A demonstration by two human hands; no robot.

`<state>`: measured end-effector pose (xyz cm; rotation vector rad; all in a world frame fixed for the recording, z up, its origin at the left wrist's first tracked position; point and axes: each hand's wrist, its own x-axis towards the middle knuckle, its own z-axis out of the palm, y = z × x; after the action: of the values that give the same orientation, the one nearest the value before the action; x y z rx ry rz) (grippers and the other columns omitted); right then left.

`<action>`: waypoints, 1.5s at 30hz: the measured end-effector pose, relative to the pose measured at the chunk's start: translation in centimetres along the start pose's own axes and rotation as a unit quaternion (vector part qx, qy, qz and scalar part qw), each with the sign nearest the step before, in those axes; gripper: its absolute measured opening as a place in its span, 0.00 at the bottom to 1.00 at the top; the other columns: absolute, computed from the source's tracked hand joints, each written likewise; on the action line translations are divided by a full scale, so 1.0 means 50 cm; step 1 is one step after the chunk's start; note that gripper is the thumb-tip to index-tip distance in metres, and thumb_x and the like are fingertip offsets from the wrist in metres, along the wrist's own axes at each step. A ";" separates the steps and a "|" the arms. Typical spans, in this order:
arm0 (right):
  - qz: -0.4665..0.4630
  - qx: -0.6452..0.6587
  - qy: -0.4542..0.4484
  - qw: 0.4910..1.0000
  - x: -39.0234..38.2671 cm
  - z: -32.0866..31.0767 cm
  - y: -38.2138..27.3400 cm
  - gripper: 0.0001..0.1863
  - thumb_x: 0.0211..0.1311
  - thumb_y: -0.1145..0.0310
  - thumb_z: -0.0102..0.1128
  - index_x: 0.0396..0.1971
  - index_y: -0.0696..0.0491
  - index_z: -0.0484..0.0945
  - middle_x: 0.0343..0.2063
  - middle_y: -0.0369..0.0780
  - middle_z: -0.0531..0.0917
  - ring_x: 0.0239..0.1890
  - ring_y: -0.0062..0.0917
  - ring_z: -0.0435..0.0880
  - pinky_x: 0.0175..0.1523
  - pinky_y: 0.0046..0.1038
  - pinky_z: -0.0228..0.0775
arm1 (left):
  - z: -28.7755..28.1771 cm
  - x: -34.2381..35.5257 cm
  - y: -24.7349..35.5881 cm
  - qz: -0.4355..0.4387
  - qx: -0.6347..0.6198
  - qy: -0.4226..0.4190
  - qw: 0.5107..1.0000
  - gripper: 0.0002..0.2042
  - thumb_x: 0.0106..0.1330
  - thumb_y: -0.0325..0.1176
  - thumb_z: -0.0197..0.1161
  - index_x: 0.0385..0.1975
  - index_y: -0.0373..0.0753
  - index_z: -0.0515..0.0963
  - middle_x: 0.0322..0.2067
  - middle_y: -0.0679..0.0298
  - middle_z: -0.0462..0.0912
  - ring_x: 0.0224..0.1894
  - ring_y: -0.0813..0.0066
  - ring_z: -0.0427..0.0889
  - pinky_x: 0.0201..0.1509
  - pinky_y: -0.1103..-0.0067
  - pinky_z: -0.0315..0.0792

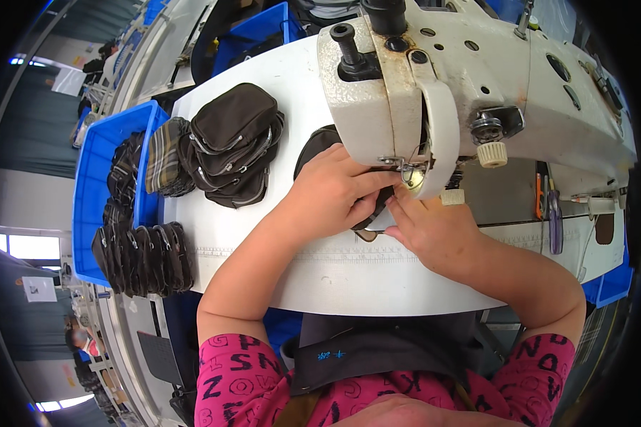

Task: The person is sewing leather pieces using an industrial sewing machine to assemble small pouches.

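Observation:
A dark brown fabric piece lies under the needle end of a white sewing machine. My left hand grips it from the left, index finger stretched toward the presser foot and thumb bent in below. From the right, my right hand pinches the near edge of the same piece, its fingertips close to the needle and to my left index finger. Much of the fabric is hidden by both hands and the machine head, which has a lit lamp beside the needle.
Left of my hands rises a stack of brown zippered pouches, with plaid pieces beside it. A blue bin and a dark pouch bundle stand at the table's left edge. A purple-handled screwdriver lies right of the machine.

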<state>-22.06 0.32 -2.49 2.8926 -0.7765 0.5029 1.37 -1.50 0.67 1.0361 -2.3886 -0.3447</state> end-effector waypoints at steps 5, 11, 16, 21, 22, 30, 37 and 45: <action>-0.002 -0.004 0.006 1.000 0.001 -0.003 0.003 0.25 0.67 0.53 0.65 0.50 0.60 0.84 0.48 0.43 0.82 0.41 0.27 0.85 0.37 0.30 0.78 | -0.001 0.007 0.018 -0.012 0.103 -0.031 0.994 0.14 0.53 0.26 0.69 0.40 0.45 0.88 0.41 0.68 0.86 0.47 0.63 0.83 0.48 0.72 0.79; -0.001 0.012 -0.012 1.000 -0.002 -0.006 0.006 0.25 0.67 0.51 0.65 0.50 0.60 0.84 0.51 0.44 0.82 0.41 0.26 0.86 0.36 0.30 0.79 | 0.010 0.006 0.026 -0.040 0.122 -0.035 0.991 0.15 0.55 0.25 0.68 0.43 0.45 0.89 0.37 0.65 0.86 0.42 0.61 0.85 0.42 0.70 0.80; 0.002 0.015 -0.032 0.999 -0.003 -0.009 0.009 0.25 0.68 0.51 0.64 0.50 0.59 0.83 0.51 0.44 0.82 0.40 0.26 0.86 0.36 0.30 0.79 | 0.008 0.005 0.027 -0.048 0.074 -0.043 0.995 0.18 0.57 0.24 0.65 0.48 0.44 0.88 0.37 0.58 0.87 0.38 0.55 0.86 0.40 0.65 0.79; 0.031 0.031 -0.002 0.999 -0.001 -0.015 0.015 0.25 0.62 0.52 0.69 0.47 0.59 0.82 0.49 0.45 0.81 0.38 0.31 0.86 0.37 0.30 0.78 | 0.004 0.007 0.046 -0.092 0.097 -0.083 0.988 0.17 0.59 0.35 0.70 0.47 0.39 0.88 0.46 0.60 0.83 0.54 0.61 0.80 0.49 0.71 0.82; 0.030 0.030 -0.001 0.999 -0.001 -0.018 0.016 0.25 0.62 0.52 0.69 0.47 0.59 0.82 0.49 0.45 0.81 0.38 0.31 0.86 0.37 0.30 0.78 | 0.000 0.007 0.049 -0.091 0.098 -0.082 0.988 0.17 0.59 0.35 0.70 0.47 0.39 0.88 0.46 0.60 0.83 0.54 0.61 0.80 0.49 0.71 0.82; 0.026 0.081 0.001 0.996 -0.007 -0.022 0.028 0.22 0.58 0.55 0.73 0.47 0.52 0.82 0.40 0.38 0.79 0.32 0.32 0.83 0.33 0.33 0.75 | -0.038 -0.028 0.060 -0.024 0.122 -0.143 0.982 0.32 0.55 0.42 0.75 0.61 0.38 0.78 0.61 0.53 0.77 0.65 0.53 0.75 0.61 0.66 0.78; 0.009 0.103 -0.059 0.993 -0.012 -0.031 0.018 0.20 0.61 0.56 0.70 0.49 0.50 0.82 0.33 0.36 0.77 0.29 0.30 0.82 0.33 0.33 0.74 | -0.025 -0.034 0.060 -0.064 0.080 -0.135 0.986 0.33 0.47 0.32 0.74 0.60 0.38 0.78 0.62 0.55 0.77 0.65 0.56 0.76 0.62 0.66 0.78; -0.006 0.100 -0.065 0.993 -0.013 -0.033 0.012 0.14 0.64 0.60 0.66 0.43 0.54 0.82 0.28 0.36 0.78 0.31 0.29 0.84 0.33 0.33 0.73 | 0.014 -0.028 0.058 -0.001 0.160 -0.062 0.985 0.31 0.38 0.33 0.79 0.50 0.42 0.85 0.51 0.67 0.79 0.53 0.66 0.77 0.59 0.69 0.69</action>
<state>-23.35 0.42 -1.17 3.1393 -0.7669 0.4169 0.03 1.50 0.80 1.1876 -2.6138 -0.0241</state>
